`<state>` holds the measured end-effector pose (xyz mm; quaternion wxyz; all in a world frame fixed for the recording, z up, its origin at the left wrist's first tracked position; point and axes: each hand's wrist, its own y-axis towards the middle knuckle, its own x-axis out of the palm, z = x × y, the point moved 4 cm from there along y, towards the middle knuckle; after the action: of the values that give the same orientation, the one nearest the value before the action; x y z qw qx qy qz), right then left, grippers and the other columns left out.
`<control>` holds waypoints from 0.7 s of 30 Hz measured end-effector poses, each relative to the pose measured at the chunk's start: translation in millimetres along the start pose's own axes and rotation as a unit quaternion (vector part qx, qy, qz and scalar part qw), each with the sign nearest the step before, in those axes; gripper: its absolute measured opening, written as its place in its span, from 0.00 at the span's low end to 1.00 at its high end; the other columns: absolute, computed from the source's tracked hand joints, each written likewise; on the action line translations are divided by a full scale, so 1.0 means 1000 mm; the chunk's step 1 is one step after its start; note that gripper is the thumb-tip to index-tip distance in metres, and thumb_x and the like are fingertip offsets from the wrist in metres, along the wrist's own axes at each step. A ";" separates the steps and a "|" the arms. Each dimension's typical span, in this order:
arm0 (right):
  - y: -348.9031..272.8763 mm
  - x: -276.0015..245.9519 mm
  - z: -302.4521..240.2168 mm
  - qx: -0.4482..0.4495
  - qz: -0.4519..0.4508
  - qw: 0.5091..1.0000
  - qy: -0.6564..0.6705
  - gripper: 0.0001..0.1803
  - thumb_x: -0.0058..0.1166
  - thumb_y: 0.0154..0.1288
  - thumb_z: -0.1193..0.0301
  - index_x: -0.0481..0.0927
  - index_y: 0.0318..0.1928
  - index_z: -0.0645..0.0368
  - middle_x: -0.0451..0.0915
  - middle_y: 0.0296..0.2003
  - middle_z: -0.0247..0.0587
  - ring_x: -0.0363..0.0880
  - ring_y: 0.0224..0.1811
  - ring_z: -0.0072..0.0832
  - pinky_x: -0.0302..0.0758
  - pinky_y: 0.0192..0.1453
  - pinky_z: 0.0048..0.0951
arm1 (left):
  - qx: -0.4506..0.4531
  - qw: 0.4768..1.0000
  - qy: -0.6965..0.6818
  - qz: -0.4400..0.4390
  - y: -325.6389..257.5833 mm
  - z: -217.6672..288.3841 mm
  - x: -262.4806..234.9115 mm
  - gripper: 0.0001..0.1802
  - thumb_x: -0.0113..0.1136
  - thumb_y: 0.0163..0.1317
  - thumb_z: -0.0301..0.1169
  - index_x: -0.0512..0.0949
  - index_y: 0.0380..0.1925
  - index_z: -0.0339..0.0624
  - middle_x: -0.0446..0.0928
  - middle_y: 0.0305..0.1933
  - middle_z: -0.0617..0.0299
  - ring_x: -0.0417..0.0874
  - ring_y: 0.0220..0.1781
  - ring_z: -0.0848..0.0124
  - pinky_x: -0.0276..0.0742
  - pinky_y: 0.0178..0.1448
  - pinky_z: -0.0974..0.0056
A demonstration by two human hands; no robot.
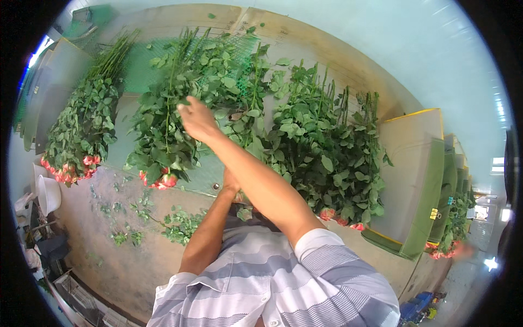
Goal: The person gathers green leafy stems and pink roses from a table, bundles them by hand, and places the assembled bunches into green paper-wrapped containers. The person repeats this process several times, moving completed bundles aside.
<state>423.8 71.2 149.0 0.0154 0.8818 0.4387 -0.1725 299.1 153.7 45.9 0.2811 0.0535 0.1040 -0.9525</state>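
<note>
Over the leafy stems of a bunch of roses (158, 131) reaches my right hand (197, 119). Its fingers look bent but apart, with nothing visible in them; they are slightly blurred. My left hand (231, 181) is close to my body, beneath my right forearm, which hides its fingers. Just below it, a pinkish bloom and leaf (245, 213) show partly. Loose green rose stems (245, 117) lie to the right of my right hand. The blooms of the bunch point toward me, and its stem ends point away.
Another bunch of roses (87, 114) lies at the left. A large pile of roses (327, 158) lies at the right, beside an upright board with green cloth (411, 185). Green netting (143, 60) covers part of the table (125, 143). Fallen leaves (182, 224) litter the floor; white tubs (49, 195) stand left.
</note>
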 end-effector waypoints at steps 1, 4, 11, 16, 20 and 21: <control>-0.021 -0.025 -0.005 -0.008 0.010 1.000 0.022 0.22 0.42 0.68 0.62 0.68 0.55 0.65 0.76 0.48 0.56 0.75 0.50 0.44 0.70 0.53 0.39 | 0.014 0.997 0.074 0.025 0.004 -0.001 -0.004 0.17 0.49 0.61 0.34 0.73 0.48 0.39 0.78 0.43 0.47 0.78 0.48 0.53 0.74 0.51 0.58; -0.082 -0.115 0.047 0.026 0.203 0.978 -0.032 0.12 0.45 0.64 0.72 0.74 0.47 0.60 0.79 0.36 0.50 0.78 0.39 0.43 0.73 0.43 0.39 | -0.057 0.992 0.096 0.064 0.010 0.000 -0.012 0.15 0.49 0.59 0.24 0.74 0.47 0.39 0.78 0.43 0.44 0.78 0.46 0.47 0.74 0.47 0.58; -0.135 -0.155 0.169 0.249 0.105 0.901 -0.339 0.25 0.54 0.60 0.57 0.69 0.44 0.68 0.79 0.33 0.58 0.79 0.37 0.53 0.75 0.41 0.47 | -0.051 0.994 0.077 0.066 0.003 0.037 -0.019 0.12 0.54 0.62 0.31 0.75 0.42 0.35 0.78 0.40 0.44 0.79 0.44 0.47 0.73 0.45 0.60; -0.140 -0.163 0.193 0.206 0.184 0.903 -0.330 0.23 0.56 0.58 0.58 0.69 0.43 0.65 0.79 0.30 0.56 0.78 0.30 0.52 0.73 0.36 0.45 | -0.090 0.995 0.043 0.029 -0.001 0.058 -0.014 0.13 0.50 0.66 0.35 0.75 0.42 0.37 0.78 0.37 0.46 0.78 0.37 0.53 0.71 0.44 0.63; -0.140 -0.181 0.174 0.204 0.199 0.959 -0.002 0.12 0.55 0.56 0.70 0.77 0.40 0.62 0.80 0.31 0.47 0.78 0.28 0.33 0.72 0.33 0.36 | -0.097 0.987 0.123 0.044 -0.007 0.060 0.002 0.15 0.50 0.66 0.35 0.73 0.47 0.37 0.79 0.38 0.50 0.78 0.40 0.62 0.71 0.47 0.66; -0.146 -0.184 0.169 0.219 0.209 0.946 0.118 0.14 0.54 0.56 0.73 0.76 0.44 0.63 0.79 0.30 0.41 0.76 0.31 0.25 0.71 0.35 0.32 | -0.058 0.994 0.068 0.056 -0.007 0.061 0.006 0.15 0.50 0.66 0.35 0.73 0.48 0.36 0.79 0.40 0.51 0.78 0.42 0.64 0.70 0.49 0.66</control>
<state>158.4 -10.8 66.6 -0.1941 0.9495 0.1948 -0.1514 287.2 142.3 105.7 0.3285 0.1076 0.1748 -0.9219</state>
